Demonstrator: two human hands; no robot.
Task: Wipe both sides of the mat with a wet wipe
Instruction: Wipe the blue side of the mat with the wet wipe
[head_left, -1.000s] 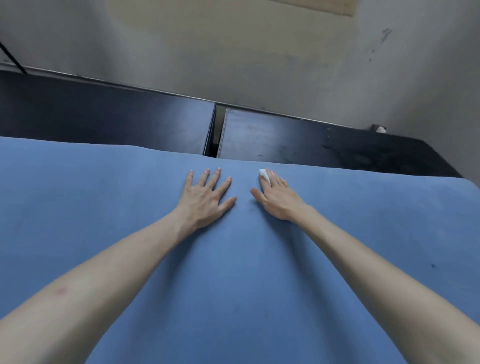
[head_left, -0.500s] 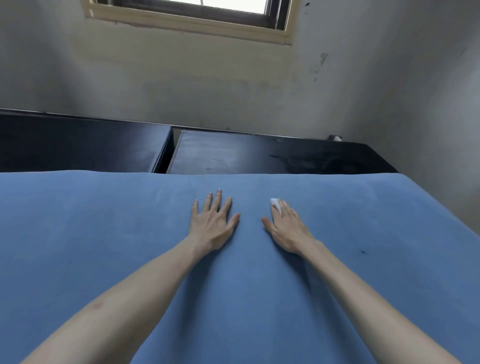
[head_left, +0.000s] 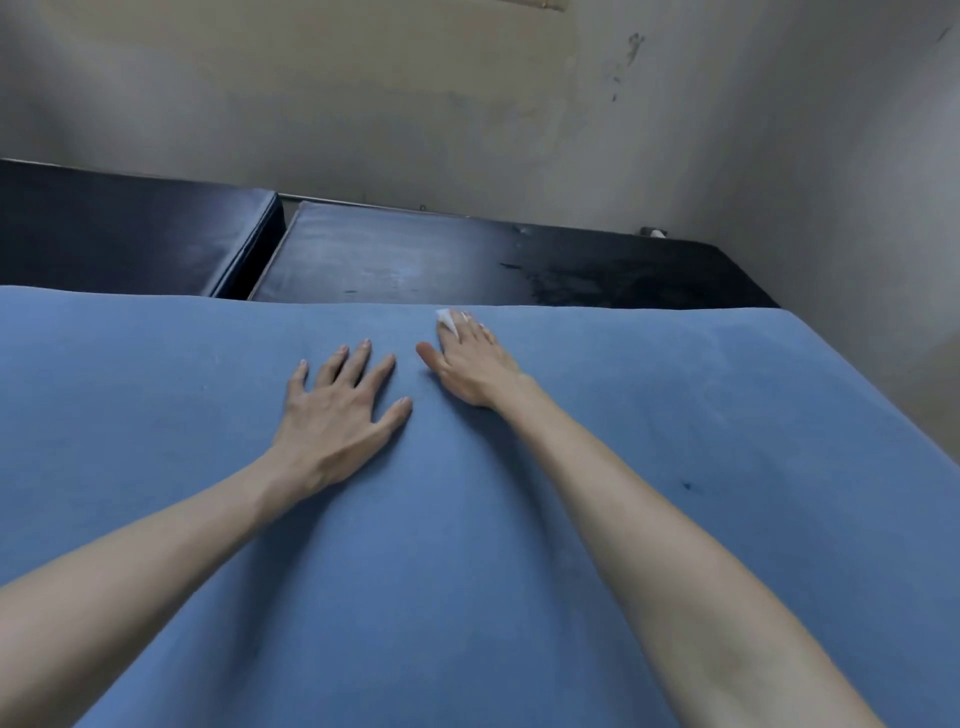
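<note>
- No brand, label or writing readable on anything here
- My left hand (head_left: 340, 413) lies flat, palm down, on the blue mat (head_left: 156, 415); fingers straight and spread, thumb splayed toward my other hand, holding nothing
- Left forearm comes in from the lower left corner, bare, stretched forward over the mat
- My right hand (head_left: 475, 366) is also palm down on the mat, reaching farther forward than the left, fingers straight and close together, thumb out to the side
- The white wet wipe (head_left: 445, 318) sits under my right fingertips, pressed against the mat; only a small corner shows past them, right at the mat's far edge
- Right forearm runs in from the lower right, bare, nearly straight
- The two hands are just beside each other, not touching
- The mat fills the lower half of the view; one small dark spot (head_left: 687, 486) on it to the right of my right arm
- Beyond the far edge: two dark pads (head_left: 395, 260) side by side, a gap between them, against a stained wall (head_left: 467, 114)
</note>
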